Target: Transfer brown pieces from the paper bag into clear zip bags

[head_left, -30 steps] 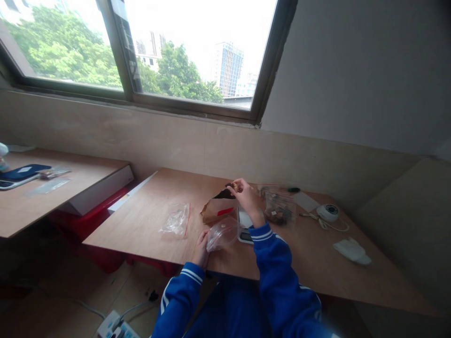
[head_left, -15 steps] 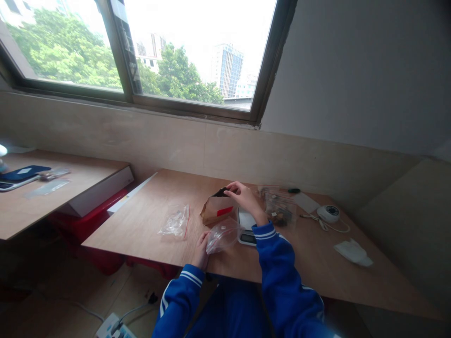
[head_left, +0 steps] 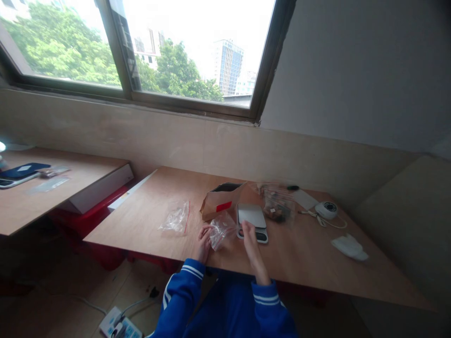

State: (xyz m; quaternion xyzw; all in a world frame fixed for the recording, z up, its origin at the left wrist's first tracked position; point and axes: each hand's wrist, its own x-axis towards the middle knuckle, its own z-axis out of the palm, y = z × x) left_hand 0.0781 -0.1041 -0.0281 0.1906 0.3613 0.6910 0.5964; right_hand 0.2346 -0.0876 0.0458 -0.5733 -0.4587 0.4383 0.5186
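My left hand [head_left: 203, 242] holds the left side of a small clear plastic bag [head_left: 221, 229] just above the front of the wooden table [head_left: 303, 263]. My right hand [head_left: 249, 238] is at the bag's right side, fingers closed at its opening; whether it pinches something small is too tiny to tell. A brown paper bag [head_left: 221, 202] with a red label lies open behind them. A small silver kitchen scale [head_left: 251, 217] sits right of the clear bag, next to my right hand.
A second clear zip bag [head_left: 175, 219] with a red strip lies to the left. A clear bag of dark pieces [head_left: 277, 205], a white round device [head_left: 326, 209] with cable and a white cloth [head_left: 349, 246] lie to the right. Another desk [head_left: 42, 188] stands left.
My right hand has come back from the mouth of the brown paper bag to the clear bag in my left hand. The clear bag now stands more upright.
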